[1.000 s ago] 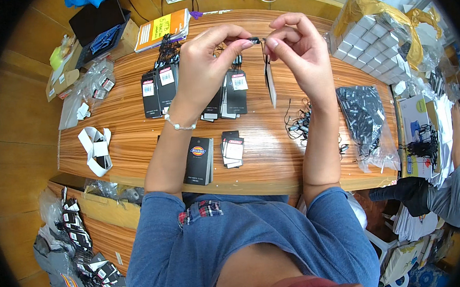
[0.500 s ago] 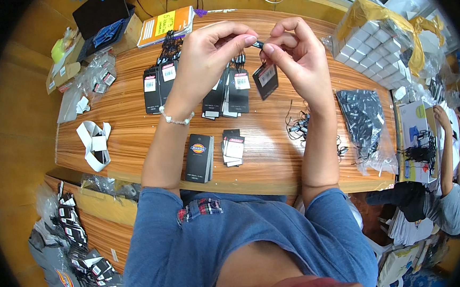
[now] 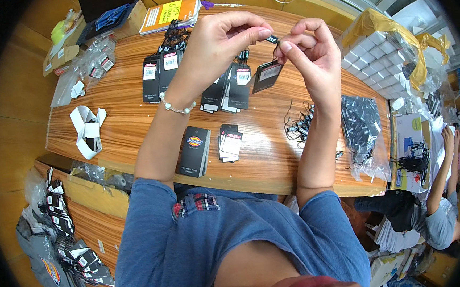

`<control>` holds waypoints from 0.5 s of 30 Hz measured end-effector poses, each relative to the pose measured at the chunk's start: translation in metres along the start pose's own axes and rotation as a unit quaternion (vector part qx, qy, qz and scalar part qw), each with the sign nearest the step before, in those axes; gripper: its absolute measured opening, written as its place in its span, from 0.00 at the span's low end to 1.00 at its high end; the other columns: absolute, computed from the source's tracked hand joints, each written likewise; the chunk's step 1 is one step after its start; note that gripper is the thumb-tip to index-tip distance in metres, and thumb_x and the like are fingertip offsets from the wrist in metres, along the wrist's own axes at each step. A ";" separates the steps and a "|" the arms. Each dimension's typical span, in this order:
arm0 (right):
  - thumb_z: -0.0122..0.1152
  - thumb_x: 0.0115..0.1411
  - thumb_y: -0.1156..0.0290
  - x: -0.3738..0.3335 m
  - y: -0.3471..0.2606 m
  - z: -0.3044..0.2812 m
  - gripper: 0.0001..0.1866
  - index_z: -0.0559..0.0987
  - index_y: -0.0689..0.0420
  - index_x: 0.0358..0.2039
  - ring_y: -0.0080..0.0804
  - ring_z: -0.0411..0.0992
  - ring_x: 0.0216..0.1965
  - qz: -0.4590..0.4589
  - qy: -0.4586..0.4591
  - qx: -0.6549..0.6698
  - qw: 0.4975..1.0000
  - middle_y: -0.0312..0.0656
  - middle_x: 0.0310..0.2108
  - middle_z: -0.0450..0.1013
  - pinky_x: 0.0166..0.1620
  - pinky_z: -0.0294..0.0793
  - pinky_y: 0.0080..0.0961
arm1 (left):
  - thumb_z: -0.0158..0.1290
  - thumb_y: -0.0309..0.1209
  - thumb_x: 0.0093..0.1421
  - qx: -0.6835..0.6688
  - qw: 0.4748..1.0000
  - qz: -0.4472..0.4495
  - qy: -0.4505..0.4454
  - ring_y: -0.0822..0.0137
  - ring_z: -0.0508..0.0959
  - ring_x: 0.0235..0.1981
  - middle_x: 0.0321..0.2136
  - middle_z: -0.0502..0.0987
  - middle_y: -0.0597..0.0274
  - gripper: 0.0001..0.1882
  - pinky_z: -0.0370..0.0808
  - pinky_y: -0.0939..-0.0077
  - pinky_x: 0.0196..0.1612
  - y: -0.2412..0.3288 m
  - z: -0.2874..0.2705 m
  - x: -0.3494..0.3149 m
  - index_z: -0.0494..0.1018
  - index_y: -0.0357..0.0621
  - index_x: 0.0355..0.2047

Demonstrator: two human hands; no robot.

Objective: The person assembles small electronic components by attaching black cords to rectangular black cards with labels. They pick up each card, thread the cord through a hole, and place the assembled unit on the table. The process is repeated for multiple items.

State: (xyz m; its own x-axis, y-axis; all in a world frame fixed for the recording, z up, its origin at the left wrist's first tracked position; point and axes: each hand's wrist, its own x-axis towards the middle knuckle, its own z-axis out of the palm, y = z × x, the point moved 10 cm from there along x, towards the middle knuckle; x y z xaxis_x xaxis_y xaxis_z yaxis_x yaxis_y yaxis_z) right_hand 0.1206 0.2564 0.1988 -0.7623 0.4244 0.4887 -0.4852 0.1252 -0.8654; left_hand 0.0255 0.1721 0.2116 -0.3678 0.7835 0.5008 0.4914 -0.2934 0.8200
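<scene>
Above the table I hold up a black hang tag (image 3: 267, 77) with a white label, dangling on a short black cord. My left hand (image 3: 233, 36) is closed, thumb and forefinger pinching at the cord's small black plastic seal (image 3: 272, 39). Close by, my right hand (image 3: 311, 52) pinches the cord just above the tag. Below them on the table lie bunches of corded black hang tags (image 3: 239, 87). Nearer my body sit a stack of black tags (image 3: 194, 152) and a small stack of white-labelled tags (image 3: 231, 143).
Loose black cords (image 3: 302, 123) lie by my right forearm, beside a clear bag of black seals (image 3: 361, 126). White boxes (image 3: 373, 53) are piled far right. A white strap (image 3: 87, 132) curls at left. A co-worker (image 3: 437, 209) is at the right edge.
Both hands have shifted slightly right in the view with the tag, which has turned more edge-on. The seal shows more between my fingertips. The co-worker's hands have moved lower in the view.
</scene>
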 end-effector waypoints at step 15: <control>0.54 0.55 0.81 0.000 0.000 0.005 0.11 0.65 0.59 0.37 0.20 0.71 0.29 -0.013 -0.001 -0.004 1.000 0.37 0.26 0.70 0.31 0.70 0.14 | 0.53 0.26 0.56 -0.004 1.000 -0.004 -0.004 0.76 0.75 0.33 0.30 0.78 0.61 0.08 0.72 0.84 0.39 -0.001 -0.002 0.001 0.76 0.34 0.34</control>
State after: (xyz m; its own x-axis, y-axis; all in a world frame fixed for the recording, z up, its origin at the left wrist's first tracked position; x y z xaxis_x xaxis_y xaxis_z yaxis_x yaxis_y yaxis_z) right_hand 0.1181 0.2522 0.1991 -0.7511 0.4184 0.5106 -0.5010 0.1425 -0.8537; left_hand 0.0229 0.1721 0.2116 -0.3655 0.7902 0.4919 0.4818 -0.2916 0.8264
